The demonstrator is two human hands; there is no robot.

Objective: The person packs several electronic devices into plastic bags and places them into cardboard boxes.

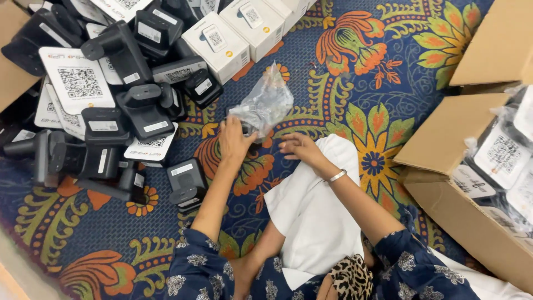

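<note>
Holding: your left hand (233, 141) is wrapped around the lower end of a clear plastic bag (265, 103) with a dark device inside, fingers curled on it so the crinkled top stands up and away from you.
Left grip: clenched on the bag and what is in it, which keeps the bundle steady on the carpet (344, 72).
Right grip: your right hand (300, 149) lies just beside the bag, fingers loosely spread and pointing toward it; it grasps nothing that you can see, and whether the fingertips touch the plastic cannot be told.
Bag position: near the middle of the patterned carpet, directly ahead of your knees, within reach of both hands.
Pile: black devices with white label cards (105, 105) lie heaped at the carpet's left edge, unwrapped and jumbled, close to your left arm.
White boxes: small closed white boxes (230, 39) sit in a row along the far edge, beyond the pile.
Carton: an open cardboard carton (444, 166) stands at the right edge, flaps up, holding more bagged items, near your right arm.
Lap: a white cloth (311, 211) covers your legs under the right forearm, which wears a silver bangle (336, 176).
</note>
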